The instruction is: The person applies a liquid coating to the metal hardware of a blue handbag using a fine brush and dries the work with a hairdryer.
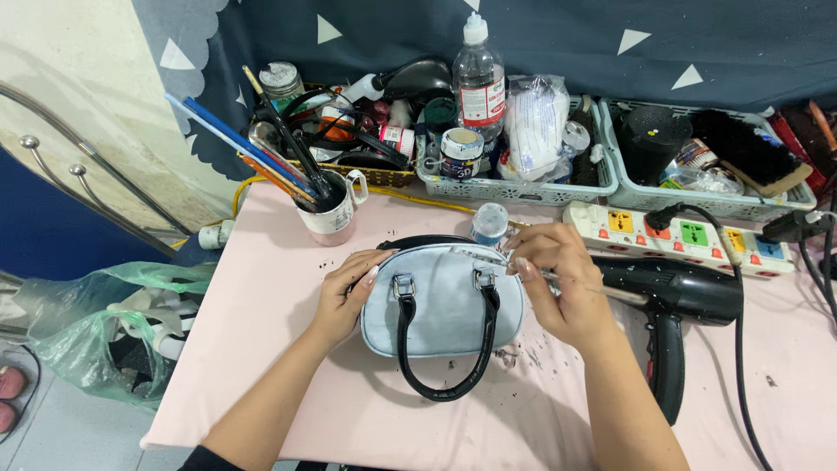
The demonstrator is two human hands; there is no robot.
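Lying flat on the pink worktop [261,349], near its middle: a small pale blue handbag [440,305] with black handles [445,366], the near handle drooping toward the camera. Resting against the bag's left edge: the left hand [344,292], fingers curled loosely on the fabric, steadying rather than clamping, grip neither fully together nor spread wide. Hovering over the bag's upper right corner: the right hand [558,279], grip pinched together on a thin brush [571,281], its shaft pointing right, its tip meeting the bag's top edge by the zip. Standing just behind the bag: a small jar with a pale lid [490,222]. Lying just right of the bag, touching nothing in the hands: a black hair dryer [676,301], cord trailing off the near edge. Sitting behind it: a white power strip [689,234] with coloured sockets. Standing at the back left: a mug [336,214] crowded with brushes. Lining the back edge: pale plastic baskets [523,187] packed with bottles and pots. Speckling the worktop below the bag: dark crumbs.
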